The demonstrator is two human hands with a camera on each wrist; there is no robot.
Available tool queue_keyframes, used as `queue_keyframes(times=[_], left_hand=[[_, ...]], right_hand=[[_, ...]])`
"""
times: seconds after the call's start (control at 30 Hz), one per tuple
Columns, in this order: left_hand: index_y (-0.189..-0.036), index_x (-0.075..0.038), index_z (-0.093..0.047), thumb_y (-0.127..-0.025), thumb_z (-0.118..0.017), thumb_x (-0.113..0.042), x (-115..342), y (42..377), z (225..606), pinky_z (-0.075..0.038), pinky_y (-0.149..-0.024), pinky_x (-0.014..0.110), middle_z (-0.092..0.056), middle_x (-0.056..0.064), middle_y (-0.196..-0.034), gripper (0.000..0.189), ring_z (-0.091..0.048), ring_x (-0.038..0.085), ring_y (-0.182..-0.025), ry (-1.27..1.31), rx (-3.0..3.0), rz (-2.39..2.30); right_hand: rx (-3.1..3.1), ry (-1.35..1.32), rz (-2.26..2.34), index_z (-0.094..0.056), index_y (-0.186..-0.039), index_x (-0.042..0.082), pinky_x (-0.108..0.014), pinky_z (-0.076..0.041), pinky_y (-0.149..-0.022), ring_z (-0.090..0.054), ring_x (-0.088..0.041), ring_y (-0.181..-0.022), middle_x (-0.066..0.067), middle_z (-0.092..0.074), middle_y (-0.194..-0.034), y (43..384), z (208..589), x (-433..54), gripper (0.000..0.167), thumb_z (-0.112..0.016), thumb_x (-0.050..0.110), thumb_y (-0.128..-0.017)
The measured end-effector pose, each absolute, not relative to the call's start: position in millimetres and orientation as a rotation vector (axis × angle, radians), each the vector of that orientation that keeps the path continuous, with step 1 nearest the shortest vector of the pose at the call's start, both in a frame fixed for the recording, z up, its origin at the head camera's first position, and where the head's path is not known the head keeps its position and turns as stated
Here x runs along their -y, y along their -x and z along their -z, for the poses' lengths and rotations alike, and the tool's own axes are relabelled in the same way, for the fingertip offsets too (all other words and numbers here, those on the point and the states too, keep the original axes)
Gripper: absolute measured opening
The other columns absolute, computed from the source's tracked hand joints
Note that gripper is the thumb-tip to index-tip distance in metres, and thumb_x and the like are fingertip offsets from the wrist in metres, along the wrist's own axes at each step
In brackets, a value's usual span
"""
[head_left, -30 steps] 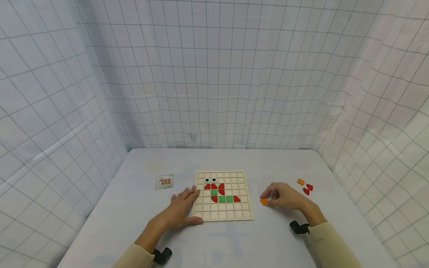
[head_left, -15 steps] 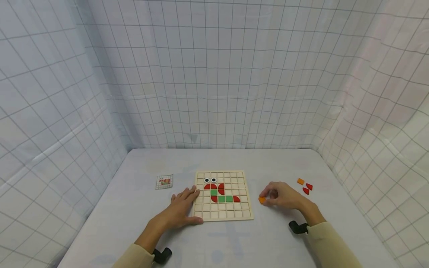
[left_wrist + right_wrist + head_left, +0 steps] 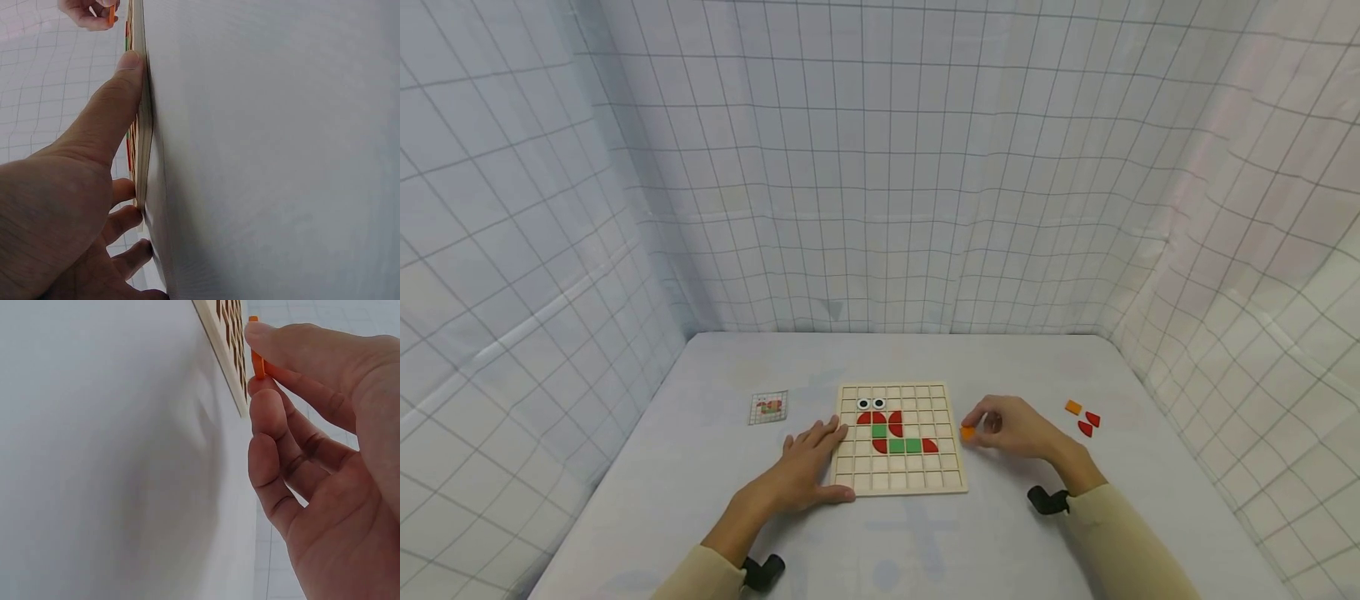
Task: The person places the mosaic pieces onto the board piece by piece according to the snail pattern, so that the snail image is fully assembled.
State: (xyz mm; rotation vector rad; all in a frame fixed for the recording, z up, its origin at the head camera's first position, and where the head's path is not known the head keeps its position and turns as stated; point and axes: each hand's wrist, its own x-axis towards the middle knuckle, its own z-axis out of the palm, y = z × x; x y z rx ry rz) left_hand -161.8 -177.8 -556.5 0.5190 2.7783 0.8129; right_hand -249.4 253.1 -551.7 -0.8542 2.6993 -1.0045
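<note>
A square wooden grid board [image 3: 898, 481] lies on the table, carrying green squares [image 3: 897, 446], red quarter-round tiles [image 3: 930, 446] and two eye tiles [image 3: 878, 403]. My left hand [image 3: 811, 467] rests at the board's left side, fingers spread, the thumb along its near-left corner; the left wrist view shows the thumb [image 3: 103, 115] touching the edge. Just off the board's right edge, my right hand [image 3: 1018, 427] pinches an orange tile [image 3: 968, 433] between thumb and fingers. In the right wrist view that orange tile [image 3: 257, 359] is seen edge-on, above the table.
To the right lie another orange tile [image 3: 1073, 407] and two red tiles [image 3: 1086, 427]. A small picture card [image 3: 768, 407] is left of the board. Gridded white curtains [image 3: 880, 208] enclose the table at the back and sides.
My right hand has moved left with the orange tile, from right of the board to beside its edge. The left hand and the board have stayed put.
</note>
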Motion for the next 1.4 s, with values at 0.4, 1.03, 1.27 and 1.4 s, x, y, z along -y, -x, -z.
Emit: queue_keyframes(times=[0.4, 1.03, 1.27, 1.4], left_hand=[[-0.18, -0.006, -0.042, -0.092, -0.1, -0.051, 178, 162, 559, -0.016, -0.137, 0.09, -0.03, 0.02, -0.193, 0.114, -0.027, 0.056, -0.178, -0.522, -2.772, -0.816], [-0.179, -0.003, -0.042, -0.094, -0.098, -0.05, 181, 163, 562, -0.017, -0.134, 0.093, -0.031, 0.023, -0.192, 0.113, -0.028, 0.059, -0.176, -0.574, -2.781, -0.831], [-0.179, -0.004, -0.042, -0.093, -0.099, -0.051, 180, 162, 561, -0.018, -0.134, 0.093, -0.031, 0.022, -0.192, 0.113, -0.028, 0.058, -0.177, -0.559, -2.781, -0.83], [-0.179, -0.003, -0.042, -0.094, -0.099, -0.05, 180, 163, 560, -0.018, -0.134, 0.093, -0.031, 0.023, -0.192, 0.113, -0.028, 0.059, -0.176, -0.562, -2.786, -0.828]], right_hand=[[-2.717, 0.981, 1.018, -0.087, -0.118, 0.015, -0.02, -0.056, -0.077, -0.061, -0.002, -0.083, 0.005, -0.081, -0.106, 261, 548, -205, 0.022, -0.097, 0.021, -0.099], [-2.822, 0.921, 0.949, -0.089, -0.108, 0.008, -0.022, -0.061, -0.082, -0.069, -0.004, -0.09, -0.001, -0.083, -0.104, 263, 551, -153, 0.007, -0.092, 0.011, -0.102], [-2.836, 0.912, 0.93, -0.09, -0.109, 0.006, -0.025, -0.065, -0.086, -0.074, -0.01, -0.095, -0.003, -0.083, -0.106, 265, 552, -146, 0.006, -0.09, 0.008, -0.103], [-2.842, 0.912, 0.923, -0.092, -0.11, 0.006, -0.03, -0.068, -0.09, -0.076, -0.014, -0.099, -0.004, -0.084, -0.109, 266, 552, -143, 0.007, -0.087, 0.007, -0.104]])
